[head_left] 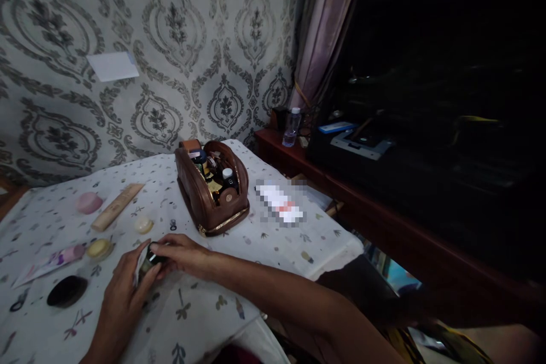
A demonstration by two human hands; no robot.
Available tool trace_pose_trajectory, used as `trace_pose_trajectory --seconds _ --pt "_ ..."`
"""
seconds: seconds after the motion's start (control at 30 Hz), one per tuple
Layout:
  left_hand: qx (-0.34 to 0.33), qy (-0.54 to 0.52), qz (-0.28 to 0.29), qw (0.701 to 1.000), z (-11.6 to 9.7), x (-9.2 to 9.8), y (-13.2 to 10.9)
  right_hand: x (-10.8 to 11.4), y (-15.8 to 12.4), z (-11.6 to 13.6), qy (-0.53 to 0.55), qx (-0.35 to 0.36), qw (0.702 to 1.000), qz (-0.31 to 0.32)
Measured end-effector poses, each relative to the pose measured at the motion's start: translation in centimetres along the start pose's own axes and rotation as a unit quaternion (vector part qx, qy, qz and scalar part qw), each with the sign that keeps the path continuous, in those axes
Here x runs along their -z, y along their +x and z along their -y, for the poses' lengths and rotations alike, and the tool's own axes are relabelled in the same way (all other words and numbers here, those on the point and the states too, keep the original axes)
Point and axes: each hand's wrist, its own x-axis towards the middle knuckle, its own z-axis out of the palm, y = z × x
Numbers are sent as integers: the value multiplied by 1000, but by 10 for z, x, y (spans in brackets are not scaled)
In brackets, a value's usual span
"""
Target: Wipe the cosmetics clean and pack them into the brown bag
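Note:
My left hand point(123, 278) is closed around a small container with a shiny black cap point(154, 255). A pale strip, possibly its side or a wipe, shows between the left fingers; I cannot tell which. My right hand point(181, 253) has its fingertips closed on the black cap. Just beyond the hands lies a small cream-coloured round jar point(144, 224). To their left are a yellow round jar point(99, 248), a black round item point(67, 290) and a pinkish-white squeeze tube point(51, 264). A brown cosmetic bag point(213, 205) stands unzipped behind them, packed with bottles and jars.
A beige tube point(117, 206) and a pink round item point(89, 202) lie further left on the patterned white cloth point(273, 256). A blurred-out phone-like object point(279, 203) sits right of the bag. A water bottle point(292, 127) stands on a reddish wooden ledge beside a large dark screen point(426, 96).

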Motion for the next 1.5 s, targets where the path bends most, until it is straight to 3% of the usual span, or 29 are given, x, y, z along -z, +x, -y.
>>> trace_pose_trajectory --seconds 0.27,0.6,0.83,0.97,1.13,1.37,1.5 --pt "-27 -28 -9 999 -14 6 4 1 -1 2 4 -3 1000 14" --pt "-20 32 -42 998 -22 5 0 -5 -3 8 135 -12 990 -26" --pt "-93 45 -107 989 -26 8 -1 -1 -1 9 123 -18 992 -29" --pt "-111 34 -110 987 -25 8 -2 1 0 8 116 -8 993 -29" --pt "-79 20 -83 993 -26 5 -3 1 2 7 115 -33 992 -31" --pt "40 -21 -115 992 -31 6 -2 0 -1 15 148 -87 985 8" --pt "48 -56 -124 990 -32 11 0 0 -3 18 140 -94 985 25"
